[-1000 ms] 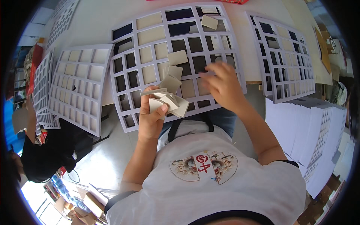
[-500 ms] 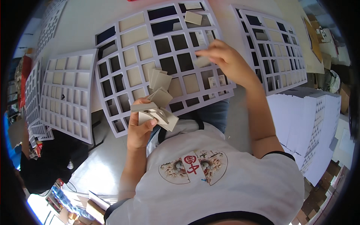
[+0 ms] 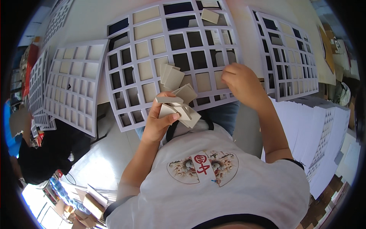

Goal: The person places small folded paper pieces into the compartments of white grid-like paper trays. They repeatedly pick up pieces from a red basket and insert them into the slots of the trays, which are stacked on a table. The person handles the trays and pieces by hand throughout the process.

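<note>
Left hand (image 3: 159,124) nearest, thumb closed over fanned beige cards (image 3: 193,117); loose cards (image 3: 174,79) just beyond, on white lattice frame (image 3: 201,28). Right hand (image 3: 243,84) at its lower right, fingertips bunched by a beige panel (image 3: 219,81); whether pinching it, cannot tell. Step looks like seating panels; next likely calls for pressing flat, then another card. Far side: stray card (image 3: 210,16) askew on frame

Overlapping beige cards (image 3: 194,117) fan out at the near edge of a pale, partly beige-filled grid frame (image 3: 166,33).
</note>
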Available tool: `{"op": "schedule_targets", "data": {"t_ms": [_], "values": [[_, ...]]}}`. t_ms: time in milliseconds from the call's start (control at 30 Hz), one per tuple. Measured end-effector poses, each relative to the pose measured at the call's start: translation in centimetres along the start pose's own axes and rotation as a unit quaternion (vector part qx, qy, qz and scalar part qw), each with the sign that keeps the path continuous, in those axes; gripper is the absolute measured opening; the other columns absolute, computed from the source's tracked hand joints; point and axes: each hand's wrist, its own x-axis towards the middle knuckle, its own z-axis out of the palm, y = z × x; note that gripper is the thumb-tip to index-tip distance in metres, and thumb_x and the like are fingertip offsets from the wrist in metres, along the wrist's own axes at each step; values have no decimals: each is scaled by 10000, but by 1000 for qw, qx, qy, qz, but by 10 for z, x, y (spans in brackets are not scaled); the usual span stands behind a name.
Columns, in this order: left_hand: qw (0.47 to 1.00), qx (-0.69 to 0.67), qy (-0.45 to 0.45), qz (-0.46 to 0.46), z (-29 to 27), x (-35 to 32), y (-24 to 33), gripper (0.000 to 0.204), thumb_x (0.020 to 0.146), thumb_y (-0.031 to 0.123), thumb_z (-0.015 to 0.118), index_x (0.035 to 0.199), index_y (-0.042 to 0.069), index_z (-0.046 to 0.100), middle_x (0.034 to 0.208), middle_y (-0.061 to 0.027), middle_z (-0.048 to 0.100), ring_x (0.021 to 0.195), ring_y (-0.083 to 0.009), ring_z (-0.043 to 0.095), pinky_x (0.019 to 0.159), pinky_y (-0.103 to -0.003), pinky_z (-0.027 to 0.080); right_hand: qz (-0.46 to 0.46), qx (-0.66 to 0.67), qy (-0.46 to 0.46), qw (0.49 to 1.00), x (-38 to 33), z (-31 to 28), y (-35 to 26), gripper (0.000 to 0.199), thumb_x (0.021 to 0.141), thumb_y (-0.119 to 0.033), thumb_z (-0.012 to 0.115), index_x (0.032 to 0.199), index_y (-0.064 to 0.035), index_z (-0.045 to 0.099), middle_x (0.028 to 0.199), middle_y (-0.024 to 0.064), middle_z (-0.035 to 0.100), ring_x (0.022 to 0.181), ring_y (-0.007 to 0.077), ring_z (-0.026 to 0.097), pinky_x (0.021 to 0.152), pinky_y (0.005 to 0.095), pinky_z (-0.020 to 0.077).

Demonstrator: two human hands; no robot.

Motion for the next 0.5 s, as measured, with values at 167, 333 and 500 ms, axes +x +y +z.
{"op": "schedule_targets", "data": {"t_ms": [167, 333, 500], "values": [[1000, -16, -1, 9, -3, 1, -2, 598, 772, -14, 762, 1294, 107, 498, 1179, -42, 561, 1070, -192, 595, 885, -317, 504, 61, 112, 49, 991, 7, 2, -2, 172, 889, -158, 644, 1003, -39, 691, 965, 122, 648, 942, 314, 604, 810, 427, 489], [999, 13, -1, 38, 0, 9, 1, 623, 765, 2, 771, 1312, 91, 486, 1151, -51, 583, 1069, -210, 603, 915, -349, 501, 19, -2, 355, 935, 98, 3, 65, 274, 878, -123, 682, 1138, -39, 656, 1023, 105, 662, 914, 254, 608, 795, 356, 490], [998, 18, -16, 55, 4, 18, 4, 625, 770, 27, 778, 1318, 79, 481, 1125, -87, 614, 1089, -262, 635, 953, -389, 501, 20, -28, 238, 971, 185, 8, 118, 356, 768, -117, 700, 1114, -42, 664, 1076, 186, 625, 1039, 366, 599, 891, 437, 496]]}}
